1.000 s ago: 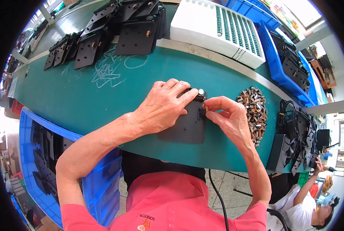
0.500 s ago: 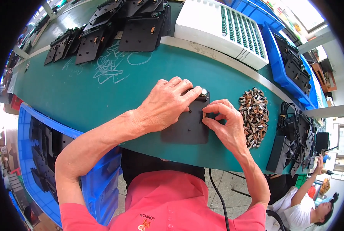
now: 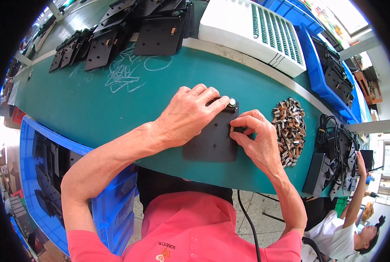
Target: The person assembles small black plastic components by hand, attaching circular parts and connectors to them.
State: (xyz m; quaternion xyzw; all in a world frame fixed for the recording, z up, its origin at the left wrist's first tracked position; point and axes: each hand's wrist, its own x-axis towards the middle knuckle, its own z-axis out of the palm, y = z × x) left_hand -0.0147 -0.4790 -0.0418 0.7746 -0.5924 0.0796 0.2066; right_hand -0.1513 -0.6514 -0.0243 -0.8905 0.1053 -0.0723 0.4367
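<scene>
A flat black plate (image 3: 210, 144) lies on the green bench in front of me. My left hand (image 3: 188, 111) reaches over its upper left part with bent fingers, steadying it, and the fingertips press close to a round silver-topped part (image 3: 232, 102) at the plate's far edge. At the plate's right edge, my right hand (image 3: 257, 135) pinches a small brown part (image 3: 232, 129) between thumb and forefinger. The fingertips partly cover that part, so its shape cannot be made out fully. A heap of small brown and silver electronic parts (image 3: 289, 131) is just right of my right hand.
Finished-looking black plates (image 3: 157, 37) stack at the far left. A white foam tray (image 3: 230, 26) holds rows of green parts. Blue bins stand at the far right (image 3: 319, 78) and near left (image 3: 79, 146). Black cables and adapters (image 3: 330, 153) lie right; a co-worker (image 3: 341, 233) sits beyond.
My hands stay at nearly the same places on the plate, the right still pinching the small brown part. The co-worker's raised arm has shifted at the right.
</scene>
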